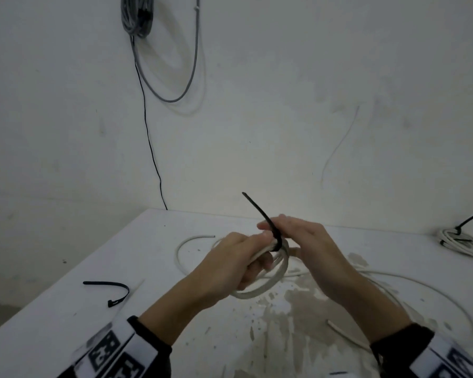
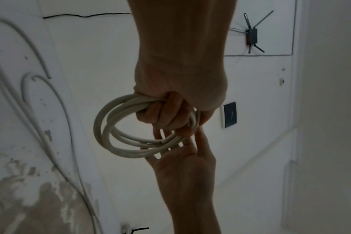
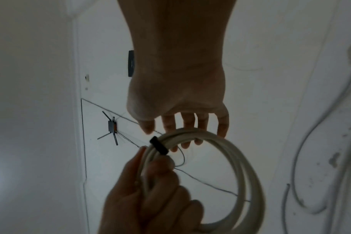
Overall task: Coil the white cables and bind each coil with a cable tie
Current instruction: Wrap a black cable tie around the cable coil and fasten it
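Here the left hand (image 1: 231, 264) grips the white coil (image 1: 262, 285), right hand (image 1: 298, 238) spread, cable tie (image 1: 260, 216) tail pointing up-left.

No readable text: wrist bands (image 1: 112, 353) show only block-pattern markers; dark wall plate (image 2: 230, 114) print too small.
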The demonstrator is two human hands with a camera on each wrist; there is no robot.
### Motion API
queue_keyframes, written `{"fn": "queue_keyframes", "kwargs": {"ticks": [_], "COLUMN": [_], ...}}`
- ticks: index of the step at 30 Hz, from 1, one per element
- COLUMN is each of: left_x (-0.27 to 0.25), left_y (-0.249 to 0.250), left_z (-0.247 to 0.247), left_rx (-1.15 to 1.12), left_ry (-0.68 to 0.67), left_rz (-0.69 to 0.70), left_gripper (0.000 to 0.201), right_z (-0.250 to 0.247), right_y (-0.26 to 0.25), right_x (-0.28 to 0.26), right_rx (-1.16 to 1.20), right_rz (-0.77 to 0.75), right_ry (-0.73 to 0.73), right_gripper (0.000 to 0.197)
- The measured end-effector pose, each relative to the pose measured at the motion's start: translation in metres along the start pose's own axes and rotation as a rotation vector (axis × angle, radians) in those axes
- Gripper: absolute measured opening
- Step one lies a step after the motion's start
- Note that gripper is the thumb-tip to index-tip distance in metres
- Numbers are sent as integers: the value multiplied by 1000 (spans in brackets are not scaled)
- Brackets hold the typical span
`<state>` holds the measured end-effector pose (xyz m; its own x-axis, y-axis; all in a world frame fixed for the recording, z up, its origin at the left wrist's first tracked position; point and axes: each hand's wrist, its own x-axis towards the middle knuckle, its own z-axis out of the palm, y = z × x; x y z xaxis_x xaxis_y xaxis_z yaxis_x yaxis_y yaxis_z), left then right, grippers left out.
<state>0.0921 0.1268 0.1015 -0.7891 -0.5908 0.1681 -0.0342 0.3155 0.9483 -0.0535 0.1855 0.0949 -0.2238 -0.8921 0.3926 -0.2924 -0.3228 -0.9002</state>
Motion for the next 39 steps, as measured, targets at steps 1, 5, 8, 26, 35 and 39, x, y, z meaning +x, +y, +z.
{"fn": "queue_keyframes", "kwargs": {"ticks": [1,5,8,26,35,39], "left_x": [-1,1,0,0,8,7], "left_y": [0,0,-3,-11,4,4], "left_z": [2,10,16,23,6,2], "left_rx": [96,362,477,306,295,292], "left_ry": [10,177,314,526,315,269], "left_rz": [27,78,112,526,411,363], "left_gripper": [47,39,33,25,27,30], "right_z": [1,2,0,3,13,15], "right_y": [-3,-9,-12,-43,-39,-36], "right_x": [2,5,7,5,16,20], "right_rx": [42,216,340,60,321,320], "right_rz": [11,58,118,-4,191,221], "right_ry": [29,99,94,73,400,395], "right_gripper": [31,17,16,11,12,8]}}
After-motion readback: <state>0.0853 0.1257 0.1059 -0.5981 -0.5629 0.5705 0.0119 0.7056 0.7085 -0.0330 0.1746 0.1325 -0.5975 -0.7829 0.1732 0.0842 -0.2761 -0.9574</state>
